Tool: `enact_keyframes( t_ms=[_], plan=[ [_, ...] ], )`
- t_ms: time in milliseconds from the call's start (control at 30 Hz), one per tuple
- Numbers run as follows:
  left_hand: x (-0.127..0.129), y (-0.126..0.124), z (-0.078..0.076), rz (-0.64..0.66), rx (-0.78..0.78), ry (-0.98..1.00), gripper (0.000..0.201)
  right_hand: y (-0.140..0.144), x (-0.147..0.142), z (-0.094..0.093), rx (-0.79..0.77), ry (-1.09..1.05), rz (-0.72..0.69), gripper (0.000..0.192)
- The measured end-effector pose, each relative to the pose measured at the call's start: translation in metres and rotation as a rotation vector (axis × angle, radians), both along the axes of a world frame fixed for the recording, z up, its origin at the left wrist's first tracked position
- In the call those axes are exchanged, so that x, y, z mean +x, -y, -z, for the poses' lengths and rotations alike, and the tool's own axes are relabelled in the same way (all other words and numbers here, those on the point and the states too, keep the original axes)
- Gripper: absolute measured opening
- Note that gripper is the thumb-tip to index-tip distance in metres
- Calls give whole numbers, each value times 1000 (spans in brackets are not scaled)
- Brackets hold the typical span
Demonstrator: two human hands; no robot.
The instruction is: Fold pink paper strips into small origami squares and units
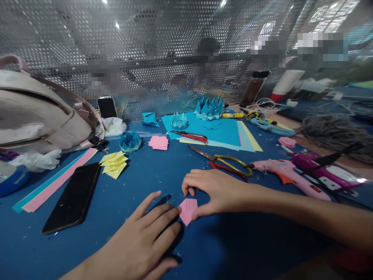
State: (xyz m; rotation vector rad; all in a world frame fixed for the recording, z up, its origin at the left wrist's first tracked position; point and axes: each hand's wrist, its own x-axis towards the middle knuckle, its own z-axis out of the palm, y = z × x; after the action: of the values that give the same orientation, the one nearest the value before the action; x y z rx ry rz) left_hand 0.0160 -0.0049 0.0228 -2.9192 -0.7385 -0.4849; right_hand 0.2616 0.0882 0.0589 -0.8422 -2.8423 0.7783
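- Pink folded paper (188,211), lower centre of the frame, touched only at its edges: uneven pressure could skew it
- Left hand (148,237) spread, right hand (214,190) grip apart: light contact could let folds reopen

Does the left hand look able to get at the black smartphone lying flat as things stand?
Probably yes: nothing visible stands between the left hand and the black smartphone, though that hand is at the folded pink paper.

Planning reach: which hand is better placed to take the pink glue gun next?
Right hand, probably: it is nearer the pink glue gun; the left hand is farther, beyond the folded pink paper.
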Motion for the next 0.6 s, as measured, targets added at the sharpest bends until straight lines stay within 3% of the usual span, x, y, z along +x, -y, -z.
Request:
enact_keyframes(
  t_ms=[133,333,467,600],
  plan=[
    [0,-1,4,1,3,30,41,3,-1,5,-26,-11,-28,36],
    [-2,-3,12,30,9,66,42,-2,1,2,-85,-41,-39,4],
    [-3,-5,7,63,-23,53,44,-4,1,6,-58,-58,-10,6],
    [-1,-6,-9,103,-96,-53,45,-2,0,10,-28,-51,46,21]
  ],
)
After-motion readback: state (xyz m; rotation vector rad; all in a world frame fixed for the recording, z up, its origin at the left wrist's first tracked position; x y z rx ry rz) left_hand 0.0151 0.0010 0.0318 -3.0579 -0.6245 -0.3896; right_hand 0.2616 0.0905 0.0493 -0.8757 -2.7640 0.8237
